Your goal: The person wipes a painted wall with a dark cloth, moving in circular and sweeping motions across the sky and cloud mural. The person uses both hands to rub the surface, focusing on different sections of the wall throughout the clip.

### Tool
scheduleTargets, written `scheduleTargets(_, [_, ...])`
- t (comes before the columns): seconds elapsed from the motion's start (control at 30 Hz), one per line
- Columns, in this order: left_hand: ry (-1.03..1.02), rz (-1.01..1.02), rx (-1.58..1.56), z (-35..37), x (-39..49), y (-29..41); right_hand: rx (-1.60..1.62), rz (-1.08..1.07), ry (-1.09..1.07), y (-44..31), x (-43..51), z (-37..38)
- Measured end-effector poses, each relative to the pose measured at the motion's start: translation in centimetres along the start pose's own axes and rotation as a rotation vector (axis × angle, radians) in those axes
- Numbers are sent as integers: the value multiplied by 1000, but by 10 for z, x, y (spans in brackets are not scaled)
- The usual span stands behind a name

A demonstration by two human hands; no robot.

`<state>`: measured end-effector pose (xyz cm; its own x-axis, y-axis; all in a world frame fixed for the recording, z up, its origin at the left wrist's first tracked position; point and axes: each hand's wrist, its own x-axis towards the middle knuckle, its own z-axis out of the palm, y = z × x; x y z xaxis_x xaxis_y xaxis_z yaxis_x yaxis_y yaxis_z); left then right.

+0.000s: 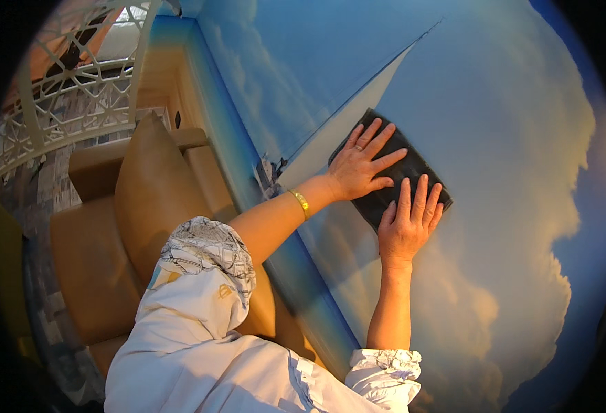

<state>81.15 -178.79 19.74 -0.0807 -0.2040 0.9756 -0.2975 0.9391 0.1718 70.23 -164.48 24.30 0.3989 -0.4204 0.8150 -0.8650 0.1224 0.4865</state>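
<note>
A flat, dark rectangular piece [370, 204], perhaps folded cloth or leather, lies against a wall painted with sky and clouds [509, 155]. My left hand [362, 160] rests flat on its upper part, fingers spread, a ring on one finger and a yellow bracelet [300, 203] on the wrist. Lower down, my right hand [408, 222] presses on its lower right part with the fingers straight and slightly apart. Neither hand is closed around it. Beside the dark piece, a painted white sail [328, 137] slants up the wall, partly covered by it and my left hand.
Below the wall, a blue-to-tan ledge or lower wall band [220, 129] runs diagonally. A tan sofa [94, 258] with a large cushion [150, 191] stands at left. Behind it is a white lattice screen [83, 77] above a plank-patterned floor [57, 175].
</note>
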Motion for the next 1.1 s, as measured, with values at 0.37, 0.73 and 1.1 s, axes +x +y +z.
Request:
scheduleTargets(0.37, [-110, -176, 7, 11, -112, -2, 115, -79, -180, -38, -77, 20])
scheduleTargets(0.73, [-223, -323, -20, 34, -228, 54, 198, -61, -380, -48, -173, 2])
scheduleTargets(1.1, [-34, -41, -56, 48, -54, 128, -22, 117, -79, 57, -77, -72])
